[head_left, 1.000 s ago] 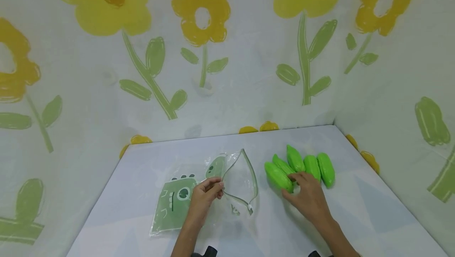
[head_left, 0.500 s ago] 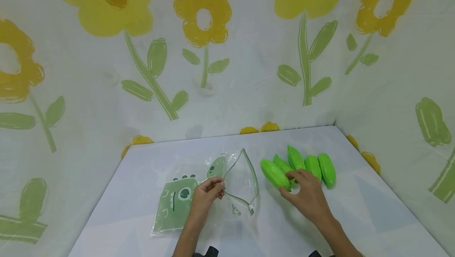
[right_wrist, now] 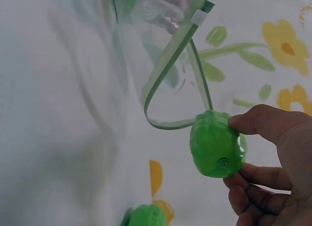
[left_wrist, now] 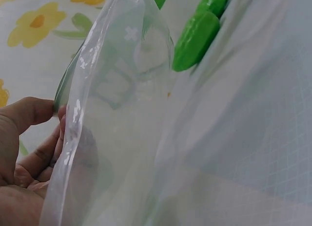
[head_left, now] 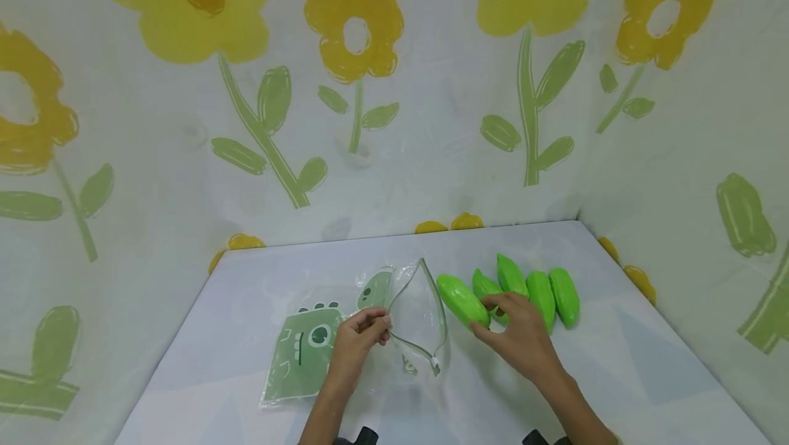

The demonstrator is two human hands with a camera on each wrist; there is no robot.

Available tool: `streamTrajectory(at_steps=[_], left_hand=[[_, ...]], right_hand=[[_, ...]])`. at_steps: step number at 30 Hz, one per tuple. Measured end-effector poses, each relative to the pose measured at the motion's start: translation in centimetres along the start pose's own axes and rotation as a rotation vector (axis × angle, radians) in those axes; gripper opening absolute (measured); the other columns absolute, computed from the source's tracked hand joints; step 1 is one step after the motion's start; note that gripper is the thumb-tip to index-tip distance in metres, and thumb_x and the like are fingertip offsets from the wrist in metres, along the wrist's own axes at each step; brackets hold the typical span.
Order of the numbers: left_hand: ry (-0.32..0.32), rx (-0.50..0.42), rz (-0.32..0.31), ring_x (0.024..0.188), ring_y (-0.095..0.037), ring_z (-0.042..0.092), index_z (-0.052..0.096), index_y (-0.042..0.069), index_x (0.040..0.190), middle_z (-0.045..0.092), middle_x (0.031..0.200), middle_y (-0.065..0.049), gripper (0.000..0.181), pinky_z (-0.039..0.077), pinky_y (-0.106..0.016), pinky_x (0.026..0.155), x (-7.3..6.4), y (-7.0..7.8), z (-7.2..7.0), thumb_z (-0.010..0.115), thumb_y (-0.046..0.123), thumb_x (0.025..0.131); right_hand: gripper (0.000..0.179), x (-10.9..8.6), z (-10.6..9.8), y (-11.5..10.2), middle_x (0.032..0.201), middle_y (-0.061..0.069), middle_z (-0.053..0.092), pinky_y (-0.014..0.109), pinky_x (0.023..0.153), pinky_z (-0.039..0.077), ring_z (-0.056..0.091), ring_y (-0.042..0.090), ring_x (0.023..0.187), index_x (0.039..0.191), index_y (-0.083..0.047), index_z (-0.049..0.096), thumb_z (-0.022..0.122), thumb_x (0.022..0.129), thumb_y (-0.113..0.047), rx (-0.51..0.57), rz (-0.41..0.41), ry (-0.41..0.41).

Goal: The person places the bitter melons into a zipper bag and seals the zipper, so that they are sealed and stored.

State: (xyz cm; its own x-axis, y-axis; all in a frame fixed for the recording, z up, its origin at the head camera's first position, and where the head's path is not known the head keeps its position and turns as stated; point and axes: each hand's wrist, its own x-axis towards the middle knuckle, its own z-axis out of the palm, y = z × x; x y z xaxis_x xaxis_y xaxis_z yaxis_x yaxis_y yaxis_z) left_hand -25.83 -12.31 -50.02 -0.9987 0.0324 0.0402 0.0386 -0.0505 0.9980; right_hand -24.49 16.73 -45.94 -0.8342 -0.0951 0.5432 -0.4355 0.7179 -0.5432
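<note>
My left hand (head_left: 357, 342) pinches the edge of a clear slider zip bag (head_left: 302, 359) printed with a green dinosaur. The bag's mouth gapes toward the right, framed by a green zip strip (right_wrist: 165, 65). In the left wrist view, thumb and fingers hold the clear film (left_wrist: 122, 119). My right hand (head_left: 524, 335) grips a bright green cucumber-shaped toy vegetable (head_left: 461, 300) between thumb and fingertips. That toy hangs right beside the bag's mouth; its blunt end with a small round dimple (right_wrist: 223, 162) faces the right wrist camera.
Several more green toy vegetables (head_left: 540, 298) lie in a row on the white table (head_left: 616, 363), just right of and behind my right hand. A flower-printed curtain (head_left: 425, 123) surrounds the table at the back and sides.
My right hand has moved left with the green toy vegetable, away from the row and up to the bag's mouth. My left hand keeps its place on the bag.
</note>
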Motion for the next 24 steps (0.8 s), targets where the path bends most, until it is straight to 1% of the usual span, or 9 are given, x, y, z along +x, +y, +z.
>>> streamTrajectory(at_steps=[2, 5, 9, 15, 19, 22, 24], left_hand=[[-0.002, -0.001, -0.003, 0.078, -0.016, 0.063, 0.064, -0.008, 0.119, 0.068, 0.093, -0.010, 0.040, 0.056, -0.024, 0.072, 0.0, 0.0, -0.1, 0.073, 0.021, 0.093], [0.000, -0.016, -0.018, 0.079, -0.017, 0.063, 0.064, -0.007, 0.119, 0.068, 0.094, -0.009, 0.040, 0.056, -0.025, 0.073, 0.0, 0.0, 0.0, 0.074, 0.021, 0.093], [0.009, -0.024, -0.017, 0.079, -0.017, 0.063, 0.064, -0.008, 0.119, 0.067, 0.094, -0.011, 0.038, 0.056, -0.025, 0.073, 0.0, 0.0, 0.1, 0.073, 0.019, 0.093], [0.012, -0.008, -0.004, 0.078, -0.017, 0.063, 0.064, -0.009, 0.119, 0.068, 0.095, -0.013, 0.039, 0.056, -0.025, 0.072, -0.1, 0.1, 0.1, 0.073, 0.019, 0.093], [0.006, 0.007, 0.003, 0.078, -0.016, 0.064, 0.064, -0.009, 0.118, 0.068, 0.094, -0.012, 0.040, 0.056, -0.025, 0.072, 0.0, 0.0, 0.0, 0.074, 0.020, 0.093], [0.001, 0.008, 0.007, 0.077, -0.016, 0.063, 0.064, -0.009, 0.118, 0.068, 0.093, -0.011, 0.040, 0.056, -0.025, 0.072, 0.0, 0.0, 0.0, 0.073, 0.021, 0.093], [0.000, 0.005, 0.004, 0.077, -0.016, 0.063, 0.065, -0.008, 0.118, 0.067, 0.093, -0.010, 0.039, 0.056, -0.025, 0.071, -0.1, 0.0, 0.0, 0.074, 0.021, 0.093]], right_hand=[[0.036, 0.2, 0.3, -0.4, 0.096, -0.005, 0.066, 0.039, 0.077, 0.050, 0.060, 0.018, 0.091, 0.105, -0.011, 0.074, 0.090, 0.074, -0.020, 0.017, 0.030, -0.034], [0.035, 0.5, 0.6, -0.9, 0.097, -0.005, 0.065, 0.035, 0.073, 0.051, 0.059, 0.016, 0.087, 0.105, -0.011, 0.074, 0.089, 0.075, -0.021, 0.035, 0.058, -0.078], [0.034, 0.7, 1.0, -1.2, 0.095, -0.005, 0.064, 0.029, 0.067, 0.050, 0.058, 0.013, 0.082, 0.104, -0.011, 0.074, 0.089, 0.076, -0.021, 0.049, 0.068, -0.107], [0.030, 0.9, 1.7, -1.2, 0.090, -0.005, 0.063, 0.027, 0.065, 0.050, 0.058, 0.015, 0.077, 0.102, -0.011, 0.073, 0.088, 0.077, -0.019, 0.103, 0.105, -0.146], [0.030, 0.9, 2.1, -1.2, 0.088, -0.004, 0.063, 0.026, 0.066, 0.051, 0.059, 0.013, 0.076, 0.104, -0.010, 0.074, 0.087, 0.079, -0.022, 0.148, 0.170, -0.187], [0.031, 1.1, 2.3, -1.3, 0.088, -0.005, 0.063, 0.025, 0.068, 0.052, 0.059, 0.010, 0.077, 0.106, -0.011, 0.074, 0.086, 0.080, -0.025, 0.181, 0.226, -0.221], [0.032, 1.2, 2.5, -1.5, 0.089, -0.005, 0.063, 0.026, 0.069, 0.053, 0.059, 0.009, 0.078, 0.107, -0.011, 0.074, 0.085, 0.081, -0.026, 0.204, 0.248, -0.240]])
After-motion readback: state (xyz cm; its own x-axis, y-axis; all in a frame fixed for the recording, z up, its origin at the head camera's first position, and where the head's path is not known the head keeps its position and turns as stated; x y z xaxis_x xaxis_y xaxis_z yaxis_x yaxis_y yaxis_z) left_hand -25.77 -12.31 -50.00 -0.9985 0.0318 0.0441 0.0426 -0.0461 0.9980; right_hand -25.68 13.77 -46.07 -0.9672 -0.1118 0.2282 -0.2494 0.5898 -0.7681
